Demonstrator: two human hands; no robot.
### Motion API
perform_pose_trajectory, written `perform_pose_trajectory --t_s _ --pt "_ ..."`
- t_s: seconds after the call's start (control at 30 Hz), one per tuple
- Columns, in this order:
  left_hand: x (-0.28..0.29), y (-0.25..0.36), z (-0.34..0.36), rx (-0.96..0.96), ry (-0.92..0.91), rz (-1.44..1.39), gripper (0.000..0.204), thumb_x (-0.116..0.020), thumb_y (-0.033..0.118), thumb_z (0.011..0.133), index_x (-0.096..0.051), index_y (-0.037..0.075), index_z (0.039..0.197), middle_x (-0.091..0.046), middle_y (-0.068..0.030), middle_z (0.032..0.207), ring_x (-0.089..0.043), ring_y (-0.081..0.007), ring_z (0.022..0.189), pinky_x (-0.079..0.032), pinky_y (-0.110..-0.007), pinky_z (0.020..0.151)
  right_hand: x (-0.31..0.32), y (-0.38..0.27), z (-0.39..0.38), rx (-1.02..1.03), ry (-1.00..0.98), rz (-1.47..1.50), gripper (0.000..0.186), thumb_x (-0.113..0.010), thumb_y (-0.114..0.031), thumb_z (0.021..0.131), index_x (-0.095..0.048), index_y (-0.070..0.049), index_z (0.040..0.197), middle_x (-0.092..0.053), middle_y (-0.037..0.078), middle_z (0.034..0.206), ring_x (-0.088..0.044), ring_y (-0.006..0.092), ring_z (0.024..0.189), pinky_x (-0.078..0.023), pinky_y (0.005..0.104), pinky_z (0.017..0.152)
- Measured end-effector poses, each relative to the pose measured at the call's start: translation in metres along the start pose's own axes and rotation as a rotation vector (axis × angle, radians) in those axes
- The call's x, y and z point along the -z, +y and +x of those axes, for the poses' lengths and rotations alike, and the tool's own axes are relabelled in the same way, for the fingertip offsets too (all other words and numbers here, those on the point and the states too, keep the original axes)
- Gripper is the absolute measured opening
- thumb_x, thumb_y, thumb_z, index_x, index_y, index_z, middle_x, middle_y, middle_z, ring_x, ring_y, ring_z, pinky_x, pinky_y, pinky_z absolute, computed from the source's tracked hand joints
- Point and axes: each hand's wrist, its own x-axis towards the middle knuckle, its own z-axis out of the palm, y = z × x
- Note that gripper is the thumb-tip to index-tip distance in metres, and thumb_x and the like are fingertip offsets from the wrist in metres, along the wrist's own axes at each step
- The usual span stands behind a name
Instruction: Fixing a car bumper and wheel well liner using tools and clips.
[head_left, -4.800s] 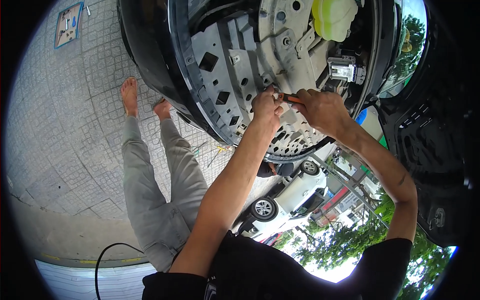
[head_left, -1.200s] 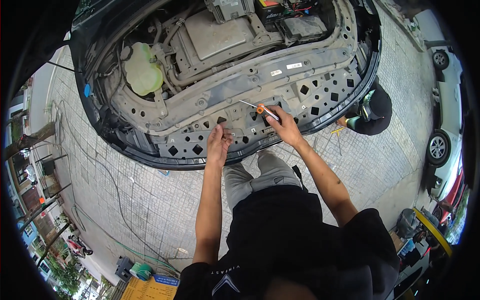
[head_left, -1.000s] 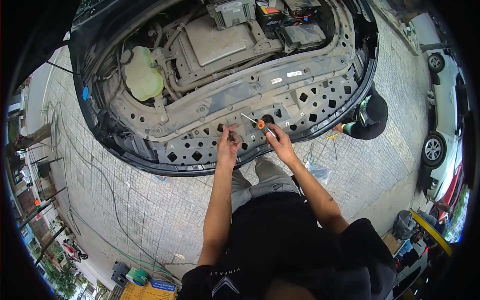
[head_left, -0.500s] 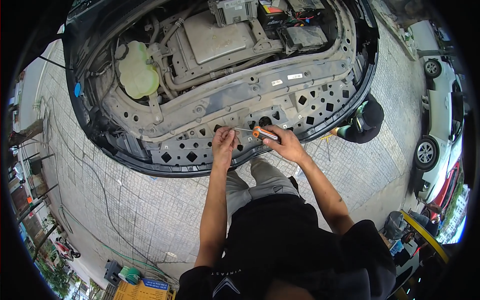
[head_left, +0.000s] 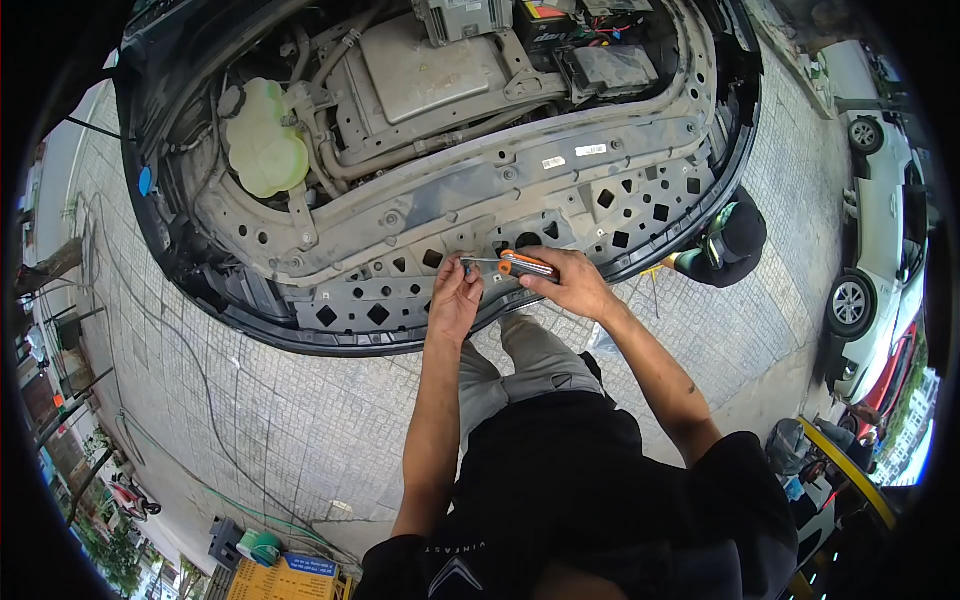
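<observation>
My right hand [head_left: 580, 286] is wrapped round an orange-and-black folding hex key set [head_left: 528, 265]. One thin metal key stands out of its handle and points left. At the key's tip, my left hand [head_left: 456, 303] pinches a small dark piece [head_left: 470, 269] between thumb and fingers; it looks like a clip, but is too small to name surely. Both hands are over the perforated front panel [head_left: 350, 311] of a car with its engine bay exposed. The key's tip meets or nearly meets the small piece; I cannot tell which.
Across the bay sit a pale green coolant tank [head_left: 266, 140], a flat metal cover [head_left: 430, 68] and a black box [head_left: 612, 70]. A co-worker in a dark cap [head_left: 742, 232] crouches at the right of the bumper edge. Hoses and cables lie on the paving [head_left: 250, 420].
My left fingers have opened up slightly and turned, so the small dark piece shows. The key set has shifted a little left, and the view has moved slightly.
</observation>
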Motion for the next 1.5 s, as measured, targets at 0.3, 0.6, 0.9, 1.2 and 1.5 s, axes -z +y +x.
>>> perform_pose_trajectory --t_s 0.3,0.6,0.9,1.2,1.5 --pt "-0.006 -0.009 0.011 -0.003 0.197 -0.079 0.013 -0.057 0.019 0.101 -0.061 0.009 0.108 -0.062 -0.0033 0.094 -0.059 -0.0143 0.084 -0.047 -0.024 0.061 -0.02 0.012 -0.006 0.065 0.175 -0.155 0.054 -0.07 -0.043 0.086 -0.063 -0.008 0.126 -0.067 0.017 0.12 -0.068 0.0346 0.1 -0.054 0.0424 0.088" --pt "-0.012 -0.004 0.016 -0.02 0.215 0.07 0.01 -0.062 0.025 0.099 -0.061 0.015 0.101 -0.064 0.0028 0.089 -0.06 -0.0102 0.078 -0.048 -0.025 0.063 -0.003 0.009 -0.009 0.106 0.153 -0.271 0.057 -0.07 -0.045 0.085 -0.061 -0.011 0.129 -0.068 0.014 0.105 -0.069 0.0336 0.089 -0.056 0.042 0.077" --pt "-0.009 -0.008 0.02 -0.022 0.223 -0.06 0.014 -0.061 0.026 0.099 -0.061 0.013 0.099 -0.061 0.0015 0.089 -0.056 -0.0106 0.075 -0.044 -0.023 0.058 0.004 -0.003 -0.01 0.171 0.14 -0.404 0.061 -0.074 -0.046 0.081 -0.061 -0.012 0.131 -0.066 0.01 0.091 -0.067 0.0303 0.078 -0.056 0.0408 0.068" --pt "-0.013 -0.012 0.026 -0.009 0.201 -0.141 0.016 -0.063 0.027 0.098 -0.061 0.011 0.097 -0.06 -0.0013 0.088 -0.053 -0.009 0.07 -0.04 -0.021 0.052 0.002 -0.004 -0.01 0.144 0.133 -0.356 0.06 -0.072 -0.048 0.083 -0.062 -0.014 0.131 -0.066 0.01 0.093 -0.068 0.031 0.078 -0.057 0.0421 0.069" --pt "0.001 -0.041 0.048 -0.075 0.392 -0.327 0.021 -0.067 0.031 0.095 -0.06 0.011 0.096 -0.06 0.0009 0.081 -0.053 -0.0059 0.065 -0.042 -0.021 0.05 -0.012 -0.011 -0.005 0.073 0.127 -0.503 0.059 -0.072 -0.047 0.083 -0.061 -0.014 0.131 -0.064 0.01 0.096 -0.069 0.0309 0.078 -0.057 0.0423 0.068"
